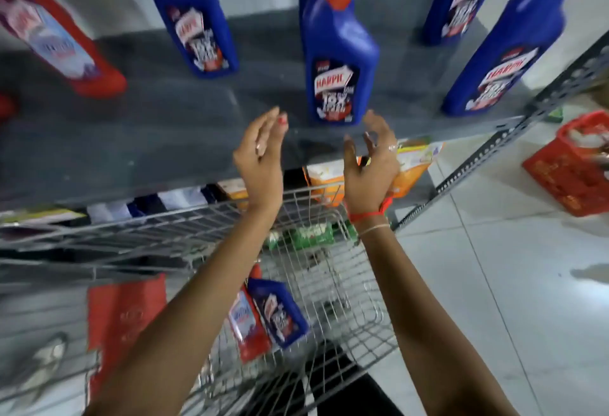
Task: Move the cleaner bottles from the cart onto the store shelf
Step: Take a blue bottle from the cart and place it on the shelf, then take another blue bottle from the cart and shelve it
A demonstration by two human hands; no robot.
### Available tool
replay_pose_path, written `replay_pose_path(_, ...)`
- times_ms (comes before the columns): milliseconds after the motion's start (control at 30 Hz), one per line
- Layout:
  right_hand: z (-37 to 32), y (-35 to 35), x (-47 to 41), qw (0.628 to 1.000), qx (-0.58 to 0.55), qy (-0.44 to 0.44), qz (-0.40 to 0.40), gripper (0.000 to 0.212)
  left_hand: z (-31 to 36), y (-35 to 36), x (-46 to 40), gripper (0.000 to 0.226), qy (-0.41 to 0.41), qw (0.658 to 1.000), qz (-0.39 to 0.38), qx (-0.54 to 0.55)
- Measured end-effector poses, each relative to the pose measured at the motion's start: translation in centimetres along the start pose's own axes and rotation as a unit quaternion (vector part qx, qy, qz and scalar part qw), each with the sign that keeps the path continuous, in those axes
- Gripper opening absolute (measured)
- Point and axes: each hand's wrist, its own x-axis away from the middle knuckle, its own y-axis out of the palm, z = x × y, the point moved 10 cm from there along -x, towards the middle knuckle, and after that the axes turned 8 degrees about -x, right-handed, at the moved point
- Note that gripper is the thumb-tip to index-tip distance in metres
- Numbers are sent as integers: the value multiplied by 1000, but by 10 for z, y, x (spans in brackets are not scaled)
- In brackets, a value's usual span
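Note:
Several blue cleaner bottles stand upright on the grey shelf (171, 125). One blue bottle with a red cap (337, 63) is near the front edge. My left hand (262, 152) and my right hand (372, 162) hover just below it on either side, fingers apart, holding nothing and not touching it. Another blue bottle (194, 17) stands further back left, and one (507, 50) stands at the right. A red bottle (62, 40) is at the far left. In the wire cart (359, 323) below lie a blue bottle (280, 312) and a red bottle (245, 326).
A red basket (573, 168) sits on the tiled floor at the right. Orange packets (412, 165) and other goods fill the lower shelf. The shelf's perforated metal post (494, 148) slants down beside my right hand. A red panel (125, 310) hangs on the cart's left.

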Motion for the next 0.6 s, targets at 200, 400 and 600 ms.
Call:
replay_pose_path(200, 116, 56, 158, 928, 195, 106, -299, 26, -199, -116, 105, 21, -228, 946, 84, -213)
replay_pose_path(400, 248, 66, 293, 781, 222, 378, -446, 36, -337, -157, 179, 19, -505, 845, 112, -135)
replay_pose_path(600, 295, 79, 359, 653, 282, 441, -547, 65, -373, -124, 216, 32, -591, 801, 78, -52)
